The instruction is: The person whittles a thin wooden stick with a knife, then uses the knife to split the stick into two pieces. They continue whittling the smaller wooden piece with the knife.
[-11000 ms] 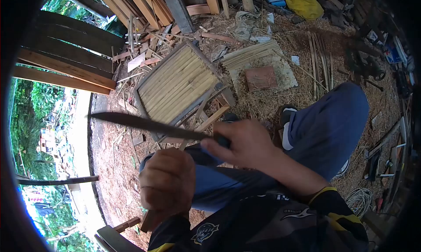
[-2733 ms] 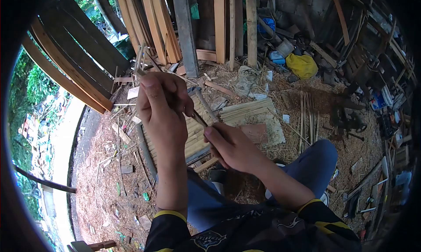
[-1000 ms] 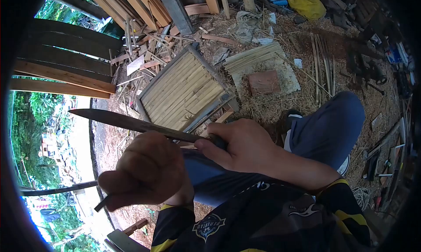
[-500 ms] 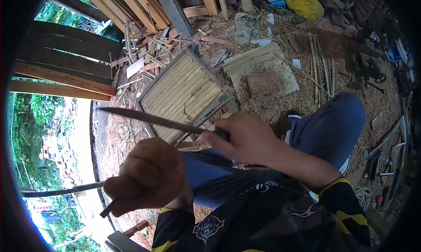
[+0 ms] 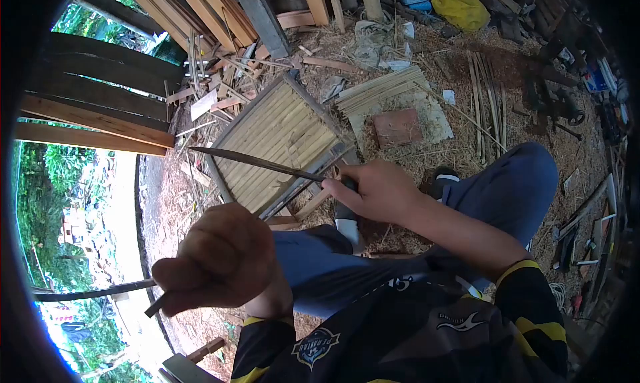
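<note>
Right hand (image 5: 381, 194): fingers closed round the dark handle of a long knife (image 5: 257, 161), thumb lying near the base of the blade; blade points to the left, its tip out past the far-left side of the slatted panel (image 5: 277, 140) as viewed; height of blade above the panel cannot be told.

Left hand (image 5: 220, 258): clenched in a fist, nearer than the knife and apart from it; clamped on a thin strip (image 5: 154, 308), one short end of which projects at the lower left of the fist; remainder of strip hidden by the hand.

Surroundings: slatted panel, set in a grey frame, lies beyond the hands, tilted in view; to its right, a bundle of thin slats (image 5: 381, 92) rests at the far edge of a pale sheet (image 5: 437, 120); a reddish block (image 5: 398, 127) sits on the same sheet; farther right, several long sticks (image 5: 477, 100) lie on the debris-covered ground (image 5: 427, 153); yellow bag (image 5: 461, 12) at far right; boards (image 5: 217, 13) lean at far left; the person's bent legs (image 5: 497, 190) are near, below the right forearm.
</note>
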`<state>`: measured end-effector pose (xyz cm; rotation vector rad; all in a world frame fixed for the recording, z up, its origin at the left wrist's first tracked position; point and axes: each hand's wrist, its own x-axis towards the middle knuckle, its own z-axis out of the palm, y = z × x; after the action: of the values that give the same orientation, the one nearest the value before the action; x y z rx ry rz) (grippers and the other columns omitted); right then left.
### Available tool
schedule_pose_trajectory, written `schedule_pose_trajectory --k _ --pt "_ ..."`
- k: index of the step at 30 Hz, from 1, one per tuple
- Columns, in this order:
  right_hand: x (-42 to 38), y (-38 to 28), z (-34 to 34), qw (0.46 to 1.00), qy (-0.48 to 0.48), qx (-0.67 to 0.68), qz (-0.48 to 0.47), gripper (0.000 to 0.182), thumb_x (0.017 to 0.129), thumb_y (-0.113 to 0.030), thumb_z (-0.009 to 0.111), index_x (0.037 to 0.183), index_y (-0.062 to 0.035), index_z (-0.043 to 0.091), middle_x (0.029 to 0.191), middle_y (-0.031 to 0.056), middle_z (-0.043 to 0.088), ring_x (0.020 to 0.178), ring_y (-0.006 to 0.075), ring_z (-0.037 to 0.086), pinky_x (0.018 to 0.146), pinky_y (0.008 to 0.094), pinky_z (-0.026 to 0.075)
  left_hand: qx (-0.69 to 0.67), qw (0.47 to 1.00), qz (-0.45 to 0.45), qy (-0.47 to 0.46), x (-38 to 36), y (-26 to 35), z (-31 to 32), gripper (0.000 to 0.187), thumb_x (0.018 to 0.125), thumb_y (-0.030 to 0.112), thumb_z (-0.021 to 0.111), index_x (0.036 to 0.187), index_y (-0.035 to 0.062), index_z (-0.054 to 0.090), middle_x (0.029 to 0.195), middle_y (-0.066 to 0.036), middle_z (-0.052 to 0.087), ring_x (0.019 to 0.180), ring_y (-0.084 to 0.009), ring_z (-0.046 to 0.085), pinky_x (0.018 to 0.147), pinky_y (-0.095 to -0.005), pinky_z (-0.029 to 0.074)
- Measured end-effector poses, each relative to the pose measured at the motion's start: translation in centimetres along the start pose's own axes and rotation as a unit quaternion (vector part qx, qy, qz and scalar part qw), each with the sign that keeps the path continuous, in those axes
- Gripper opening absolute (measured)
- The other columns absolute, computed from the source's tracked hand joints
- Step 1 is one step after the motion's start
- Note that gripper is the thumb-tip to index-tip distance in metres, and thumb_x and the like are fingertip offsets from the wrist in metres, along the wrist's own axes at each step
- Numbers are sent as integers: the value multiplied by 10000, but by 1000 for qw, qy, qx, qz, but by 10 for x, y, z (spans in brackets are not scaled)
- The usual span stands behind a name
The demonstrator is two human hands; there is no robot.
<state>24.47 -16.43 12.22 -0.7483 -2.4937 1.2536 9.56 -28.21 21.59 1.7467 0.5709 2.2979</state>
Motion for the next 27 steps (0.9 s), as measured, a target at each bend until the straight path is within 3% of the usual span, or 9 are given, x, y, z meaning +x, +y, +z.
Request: schedule_pose_trajectory --k 2,5,8,11,15,18,21,24,27 --pt "-2 -12 -8 999 22 -38 -30 517 976 -563 555 832 -94 717 572 126 609 585 356 666 558 464 515 -14 1000 7 7 6 -1 -2 521 1039 666 240 816 201 313 589 28 323 455 -113 317 374 -270 286" --pt "-6 -13 -4 995 -14 53 -84 531 978 -579 539 844 -100 726 571 131 608 588 357 671 570 459 525 -23 1000 9 18 6 1 -9 496 1051 642 244 825 204 303 589 29 312 444 -103 280 389 -263 279" --pt "11 33 9 1000 2 -16 7 516 978 -566 552 848 -99 727 570 136 607 573 359 663 575 461 525 -8 1000 7 18 2 2 -4 490 1058 631 242 822 205 303 585 31 306 447 -94 253 406 -258 256" --pt "4 7 -2 1000 -19 -6 8 511 979 -560 558 857 -94 728 567 148 602 580 366 660 591 467 527 1 1000 18 20 4 0 -1 495 1060 629 240 814 204 300 579 35 299 450 -92 238 414 -256 233" --pt "4 25 15 999 10 -6 -46 511 981 -563 551 955 -88 737 643 180 641 655 386 682 640 488 542 -1 1000 18 18 7 0 -5 506 1059 633 235 802 201 289 572 40 293 454 -93 248 419 -250 232" --pt "23 81 20 996 -21 -37 80 528 984 -574 537 975 -82 731 665 181 650 657 386 679 643 490 540 14 1000 9 11 6 0 1 508 1060 632 240 795 200 274 572 39 298 460 -88 255 427 -247 240" --pt "3 46 13 999 -31 -22 35 620 1003 -605 453 948 -65 753 804 212 706 779 415 698 759 512 566 30 999 6 33 7 5 -9 504 1065 622 255 787 202 262 578 41 305 485 -81 241 458 -240 237" --pt "-3 60 16 999 -37 -11 13 627 1006 -601 446 956 -55 750 731 199 687 732 412 695 721 522 558 10 1000 -11 20 14 4 -16 503 1068 617 259 780 203 258 581 43 307 492 -80 234 471 -234 233" --pt "19 112 14 980 -81 -70 170 630 994 -619 460 1019 -55 740 738 204 683 734 417 693 710 530 551 6 1000 -3 16 14 1 -15 501 1072 608 263 774 205 254 576 45 301 489 -75 231 471 -228 230"
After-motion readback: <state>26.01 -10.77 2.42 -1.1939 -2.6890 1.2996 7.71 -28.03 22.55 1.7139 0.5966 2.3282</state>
